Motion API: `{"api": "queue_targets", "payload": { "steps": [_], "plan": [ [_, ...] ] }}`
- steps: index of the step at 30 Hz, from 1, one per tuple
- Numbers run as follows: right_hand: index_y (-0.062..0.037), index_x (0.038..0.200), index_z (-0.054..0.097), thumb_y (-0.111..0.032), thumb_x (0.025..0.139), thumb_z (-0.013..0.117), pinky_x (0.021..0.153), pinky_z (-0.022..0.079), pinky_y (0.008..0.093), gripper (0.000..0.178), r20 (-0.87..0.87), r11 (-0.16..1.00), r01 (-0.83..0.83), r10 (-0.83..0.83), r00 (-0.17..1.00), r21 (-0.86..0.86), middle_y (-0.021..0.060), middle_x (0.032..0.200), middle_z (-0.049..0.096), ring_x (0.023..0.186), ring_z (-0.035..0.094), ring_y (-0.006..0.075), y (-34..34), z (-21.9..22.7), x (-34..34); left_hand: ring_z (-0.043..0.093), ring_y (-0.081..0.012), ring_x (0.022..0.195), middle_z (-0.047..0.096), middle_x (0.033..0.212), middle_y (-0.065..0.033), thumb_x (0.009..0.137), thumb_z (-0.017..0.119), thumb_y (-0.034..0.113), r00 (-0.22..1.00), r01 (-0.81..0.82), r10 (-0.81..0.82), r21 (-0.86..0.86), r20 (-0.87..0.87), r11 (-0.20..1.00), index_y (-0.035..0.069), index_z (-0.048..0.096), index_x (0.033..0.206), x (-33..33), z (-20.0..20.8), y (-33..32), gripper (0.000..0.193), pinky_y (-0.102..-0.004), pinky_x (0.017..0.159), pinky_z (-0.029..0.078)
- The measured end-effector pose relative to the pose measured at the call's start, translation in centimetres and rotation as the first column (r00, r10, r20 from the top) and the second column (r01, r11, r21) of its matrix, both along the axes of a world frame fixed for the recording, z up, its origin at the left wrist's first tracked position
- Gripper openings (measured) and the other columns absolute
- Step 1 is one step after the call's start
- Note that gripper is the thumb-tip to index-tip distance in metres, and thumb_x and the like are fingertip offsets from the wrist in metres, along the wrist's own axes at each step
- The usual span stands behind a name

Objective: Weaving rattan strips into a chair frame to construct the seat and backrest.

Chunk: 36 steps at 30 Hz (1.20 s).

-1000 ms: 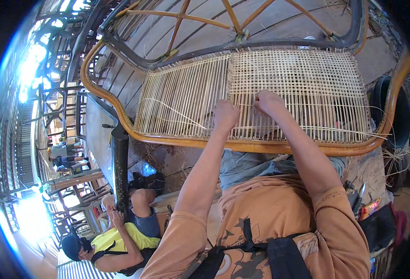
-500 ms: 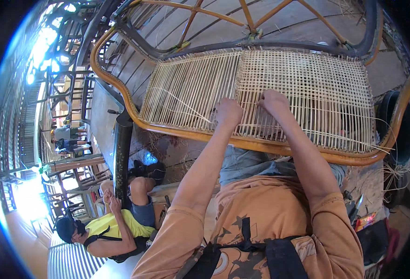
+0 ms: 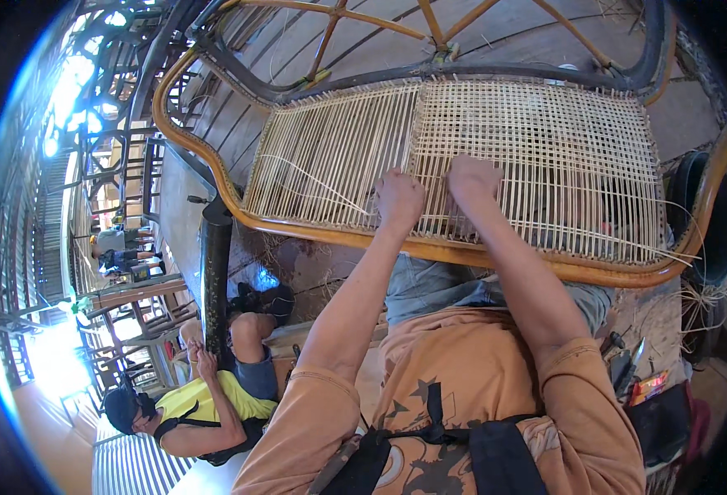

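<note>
A large rattan seat frame lies in front of me, with a panel of pale cane strips woven across it. The right part of the panel is densely woven; the left part has only parallel strands. My left hand rests on the panel near the front rail, fingers curled on a loose cane strand that trails to the left. My right hand presses into the weave just beside it, fingers tucked among the strands.
Another person in a yellow shirt and dark cap sits low at my left beside a dark post. Small tools lie at my right. A dark round tub stands at the right. More chair frames are stacked far left.
The view has shifted so the seat frame sits lower and nearer. Both hands stay at the same spot on the weave, working the strand slightly.
</note>
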State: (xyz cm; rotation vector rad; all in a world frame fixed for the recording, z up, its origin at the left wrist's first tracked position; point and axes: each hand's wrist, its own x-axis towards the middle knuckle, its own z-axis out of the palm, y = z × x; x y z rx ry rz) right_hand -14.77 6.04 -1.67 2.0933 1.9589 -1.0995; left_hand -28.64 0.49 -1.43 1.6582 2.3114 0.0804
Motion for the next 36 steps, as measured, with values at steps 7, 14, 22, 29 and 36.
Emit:
{"api": "queue_targets", "payload": {
  "steps": [7,14,22,29,36],
  "plan": [
    [-0.0103,0.097,0.068,-0.033,0.083,0.061,0.081,0.048,0.0438,0.027,-0.167,0.998,-0.059,0.062,0.984,0.024,0.0125,0.096,0.068,0.094,0.064,0.0309,-0.2,0.9,1.3,0.047,-0.0379,0.111,0.050,0.123,-0.0152,0.080,0.060,0.017,0.996,0.080,-0.074,0.170,-0.039,0.982,0.003,0.068,0.088,-0.7,0.7,-0.6,0.018,-0.0480,0.094,0.042],
    [-0.0114,0.104,0.065,-0.030,0.086,0.057,0.087,0.044,0.0469,0.027,-0.106,0.992,-0.111,0.116,0.988,0.051,0.0133,0.105,0.066,0.102,0.061,0.0319,-1.0,0.1,1.4,0.045,-0.0364,0.116,0.047,0.128,-0.0129,0.081,0.055,0.014,0.987,-0.044,0.057,0.090,-0.152,0.995,-0.004,0.067,0.092,1.7,1.5,0.1,0.024,-0.0483,0.095,0.041],
    [-0.0106,0.097,0.067,-0.031,0.085,0.060,0.077,0.050,0.0428,0.025,-0.094,0.981,-0.156,0.167,0.982,0.116,0.0139,0.095,0.067,0.089,0.064,0.0323,-0.5,-0.8,1.8,0.044,-0.0374,0.116,0.049,0.123,-0.0167,0.082,0.050,0.014,0.969,-0.246,0.246,0.023,0.005,0.969,-0.008,0.062,0.100,0.9,1.3,0.6,0.031,-0.0479,0.095,0.039],
    [-0.0074,0.096,0.069,-0.015,0.088,0.049,0.086,0.044,0.0450,0.023,0.046,0.982,-0.139,0.134,0.990,0.125,0.0132,0.096,0.069,0.096,0.064,0.0300,-1.1,1.4,-0.2,0.051,-0.0389,0.106,0.053,0.118,-0.0172,0.083,0.051,0.015,0.999,0.003,0.005,0.228,-0.035,0.974,0.000,0.064,0.097,0.2,0.7,-1.0,0.023,-0.0485,0.088,0.045],
    [-0.0078,0.096,0.069,-0.014,0.088,0.049,0.084,0.043,0.0450,0.022,0.093,0.978,-0.191,0.184,0.979,0.078,0.0124,0.096,0.069,0.097,0.063,0.0285,-0.9,2.2,-1.2,0.056,-0.0355,0.100,0.057,0.113,-0.0131,0.083,0.054,0.013,0.993,0.117,-0.106,0.293,-0.051,0.949,0.005,0.067,0.097,-1.7,0.0,-1.1,0.021,-0.0447,0.082,0.048]
  ]
}}
